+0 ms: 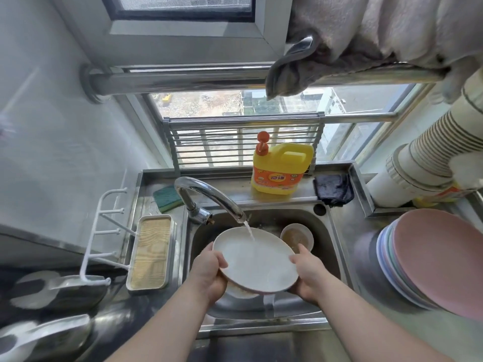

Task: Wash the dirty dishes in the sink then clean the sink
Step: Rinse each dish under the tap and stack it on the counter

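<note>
White plate (257, 262) — under the faucet (209, 197) stream, above the sink (326, 231) — left hand (209, 273) and right hand (309, 275) fingers gripping opposite rims.

Two hands (209, 273); one white plate (254, 259) under one tap (209, 197); one dirty bowl (297, 237) in one sink (261, 310); one yellow detergent jug (281, 168); one green sponge (167, 197); one dark cloth (333, 188); one stack of coloured plates (439, 259) on the worktop, too tightly packed to count.
</note>
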